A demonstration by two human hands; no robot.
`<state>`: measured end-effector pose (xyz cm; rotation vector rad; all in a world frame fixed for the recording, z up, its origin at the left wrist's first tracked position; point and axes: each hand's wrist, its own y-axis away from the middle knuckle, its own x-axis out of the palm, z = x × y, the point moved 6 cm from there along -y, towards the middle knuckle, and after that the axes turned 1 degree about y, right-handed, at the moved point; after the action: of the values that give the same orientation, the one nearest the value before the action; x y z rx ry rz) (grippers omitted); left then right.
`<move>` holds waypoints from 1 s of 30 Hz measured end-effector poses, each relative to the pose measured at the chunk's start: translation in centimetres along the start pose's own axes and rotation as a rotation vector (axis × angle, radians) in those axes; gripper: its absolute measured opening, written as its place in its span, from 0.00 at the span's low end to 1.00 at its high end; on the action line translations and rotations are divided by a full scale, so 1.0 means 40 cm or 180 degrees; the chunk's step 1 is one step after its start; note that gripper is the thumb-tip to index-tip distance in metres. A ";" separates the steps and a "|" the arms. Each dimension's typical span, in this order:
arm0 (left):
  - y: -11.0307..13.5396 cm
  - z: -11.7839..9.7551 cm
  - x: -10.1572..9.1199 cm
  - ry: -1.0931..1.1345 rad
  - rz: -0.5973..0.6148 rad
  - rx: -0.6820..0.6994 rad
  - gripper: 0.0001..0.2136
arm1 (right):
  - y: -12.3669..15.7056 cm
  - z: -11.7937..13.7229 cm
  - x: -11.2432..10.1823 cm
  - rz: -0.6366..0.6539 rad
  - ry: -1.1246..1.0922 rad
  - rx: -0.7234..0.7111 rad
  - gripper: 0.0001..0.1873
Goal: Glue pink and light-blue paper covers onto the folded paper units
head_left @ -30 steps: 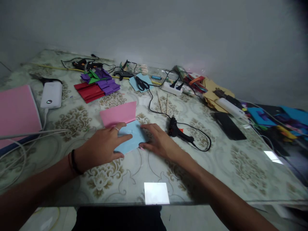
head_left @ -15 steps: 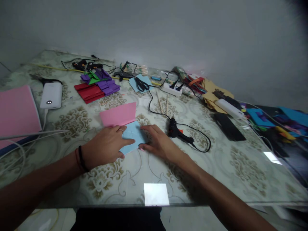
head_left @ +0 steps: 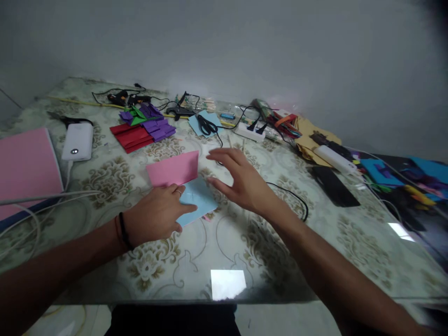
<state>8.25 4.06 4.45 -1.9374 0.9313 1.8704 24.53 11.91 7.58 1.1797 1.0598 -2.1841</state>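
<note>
A light blue sheet of paper [head_left: 198, 196] lies on the table in front of me, with a few pen marks on it. Behind it a pink paper [head_left: 173, 169] stands up along a fold, and a small pink bit shows under the blue sheet's right side. My left hand [head_left: 159, 210] rests on the left part of both papers, fingers stretched out and pressing down. Above the table, right of the papers, my right hand [head_left: 241, 182] hovers with thumb and fingers apart, holding nothing. It hides the glue gun; only its black cord [head_left: 292, 192] shows.
Folded red paper [head_left: 131, 136], purple paper [head_left: 159, 129] and black scissors [head_left: 207, 125] lie toward the back. A white power strip [head_left: 249, 132] stands behind my right hand. A phone [head_left: 334, 186] lies to the right; a white power bank [head_left: 77, 142] and pink sheets [head_left: 30, 168] are left.
My right hand has lifted off the blue paper's right edge and moved up and away to the right, now covering the glue gun. My left hand stays on the papers.
</note>
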 end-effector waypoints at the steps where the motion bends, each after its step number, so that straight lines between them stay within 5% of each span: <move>1: -0.001 -0.001 -0.003 -0.0008 0.0027 -0.0008 0.27 | -0.027 0.004 0.004 -0.0007 0.0053 -0.0108 0.24; 5: -0.002 -0.002 -0.007 -0.0030 0.0047 0.0002 0.27 | -0.105 -0.003 0.062 0.0163 0.0082 -0.0279 0.34; 8: 0.000 -0.002 -0.002 -0.0007 0.0046 0.0008 0.27 | -0.113 -0.017 0.091 0.0304 -0.0044 -0.0099 0.29; 13: 0.001 -0.005 0.002 0.0047 -0.0038 0.0021 0.28 | -0.060 0.001 0.072 0.0276 -0.0253 -0.0069 0.08; 24: 0.013 -0.035 0.021 -0.0004 -0.0294 0.0012 0.20 | 0.077 0.016 0.094 0.0023 -0.0647 -0.0052 0.07; 30: 0.019 -0.053 0.027 -0.0265 -0.0538 -0.0057 0.24 | 0.111 0.002 0.104 -0.0112 -0.0697 -0.0061 0.08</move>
<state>9.39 1.90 3.80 -1.8694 0.7054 1.8522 25.22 9.04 2.25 0.8949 1.0122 -2.2632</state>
